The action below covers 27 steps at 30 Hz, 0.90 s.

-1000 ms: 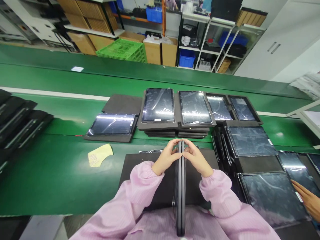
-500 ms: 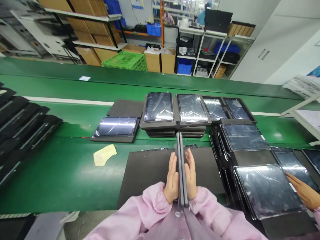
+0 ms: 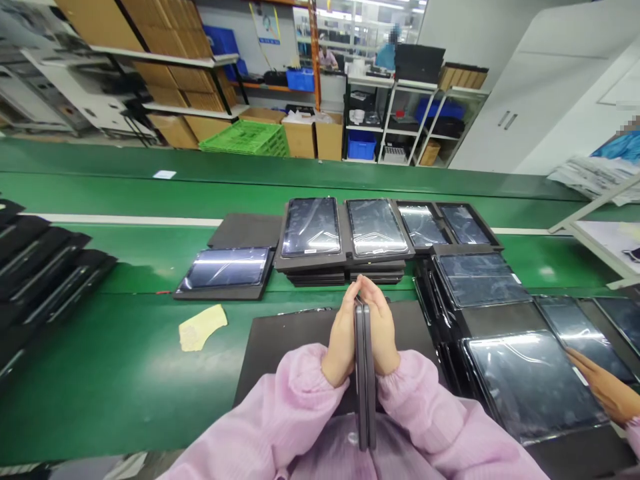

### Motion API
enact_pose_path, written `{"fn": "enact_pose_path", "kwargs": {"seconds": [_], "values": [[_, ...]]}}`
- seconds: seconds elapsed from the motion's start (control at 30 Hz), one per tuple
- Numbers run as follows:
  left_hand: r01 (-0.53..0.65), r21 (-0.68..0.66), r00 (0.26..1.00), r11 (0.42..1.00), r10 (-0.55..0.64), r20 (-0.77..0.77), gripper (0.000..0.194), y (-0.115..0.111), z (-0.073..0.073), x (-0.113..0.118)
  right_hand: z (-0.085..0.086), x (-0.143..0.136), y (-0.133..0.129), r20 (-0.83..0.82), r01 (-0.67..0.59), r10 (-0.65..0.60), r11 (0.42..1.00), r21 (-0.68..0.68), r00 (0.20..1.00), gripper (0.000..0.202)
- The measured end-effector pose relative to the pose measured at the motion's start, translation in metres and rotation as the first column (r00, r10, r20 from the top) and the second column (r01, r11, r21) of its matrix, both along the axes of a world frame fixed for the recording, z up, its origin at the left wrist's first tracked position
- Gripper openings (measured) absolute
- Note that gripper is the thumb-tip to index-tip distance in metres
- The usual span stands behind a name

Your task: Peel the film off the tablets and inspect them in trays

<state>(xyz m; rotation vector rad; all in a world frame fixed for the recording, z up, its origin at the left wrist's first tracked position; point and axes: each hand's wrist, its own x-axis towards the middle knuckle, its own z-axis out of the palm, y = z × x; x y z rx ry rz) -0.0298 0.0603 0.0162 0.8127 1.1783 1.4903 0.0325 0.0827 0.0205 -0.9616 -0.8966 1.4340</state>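
Left hand (image 3: 342, 340): flat against the left face of the tablet pair, fingers straight and pressed on, tips reaching past the far edge to meet the other hand's.
Right hand (image 3: 383, 333): mirrored on the right face, fingers extended and clamping; palms squeeze so the two slabs stay aligned edge to edge.
Tablet pair (image 3: 365, 373): two thin dark tablets stood on edge, back to back, at 6 o'clock, running from the lap toward the fingertips; upright likely for squaring the edges.
Black mat (image 3: 290, 347): flat under the hands at 6 o'clock, on the green belt (image 3: 100, 373); probably padding against scratches.
Foam trays with tablets (image 3: 345, 230): stacked at 12 o'clock, screens up under glossy film, kept in recesses so nothing slides.
Single tray (image 3: 225, 270): at 10 o'clock, one tablet, apart from the stack.
Yellow cloth (image 3: 203, 327): at 9 o'clock, loose on the belt, near the mat.
Tray rows (image 3: 530, 380): at 3 o'clock, overlapped like tiles.
Co-worker's hand (image 3: 603, 387): at 4 o'clock, resting on a tray edge; grip cannot be told.
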Motion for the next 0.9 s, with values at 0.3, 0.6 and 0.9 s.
{"fn": "enact_pose_path", "kwargs": {"seconds": [0.3,0.6,0.9], "values": [[-0.014,-0.177,0.985,0.984,0.043,0.164,0.041,0.024,0.021,0.001,0.003,-0.006,0.024,-0.047,0.012,-0.018,0.993,-0.117,0.999,0.036],[-0.002,-0.143,0.976,0.990,0.034,0.217,0.039,0.042,0.014,-0.001,0.009,-0.009,0.038,-0.045,0.013,-0.021,0.986,-0.168,0.999,0.029],[-0.051,0.034,0.997,0.998,0.053,-0.059,0.047,0.041,-0.023,-0.001,-0.015,-0.006,0.042,0.031,0.067,-0.066,0.996,-0.052,0.997,0.036]]}}
